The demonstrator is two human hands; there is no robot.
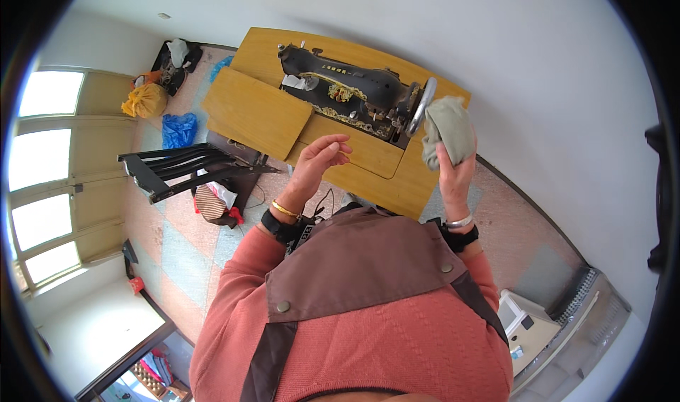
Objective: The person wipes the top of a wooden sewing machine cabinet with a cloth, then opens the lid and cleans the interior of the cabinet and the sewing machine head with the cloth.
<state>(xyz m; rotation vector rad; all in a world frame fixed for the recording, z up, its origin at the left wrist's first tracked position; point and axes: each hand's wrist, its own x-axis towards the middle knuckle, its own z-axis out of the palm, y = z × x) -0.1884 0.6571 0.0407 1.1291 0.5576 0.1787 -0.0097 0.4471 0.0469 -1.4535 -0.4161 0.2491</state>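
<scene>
In my right hand (pixel 458 176) is a bunched grey-green cloth (pixel 451 128), raised beside the silver handwheel (pixel 422 107) of a black sewing machine (pixel 350 83). Gold ornament decorates the machine, which sits in a yellow wooden sewing table (pixel 419 173). My left hand (pixel 321 160) hovers over the table's front edge, fingers loosely bent and apart, holding nothing. A hinged wooden leaf (pixel 257 112) lies to the left of the machine. White material (pixel 298 82) rests under the needle end.
A black slatted chair (pixel 180 165) stands left of the table. Striped and red cloth (pixel 212 203) lies low beside it. On the tiled floor are a blue plastic bag (pixel 179 130) and a yellow bag (pixel 146 100). A white wall runs behind the table; a cream-coloured box (pixel 531 327) stands at lower right.
</scene>
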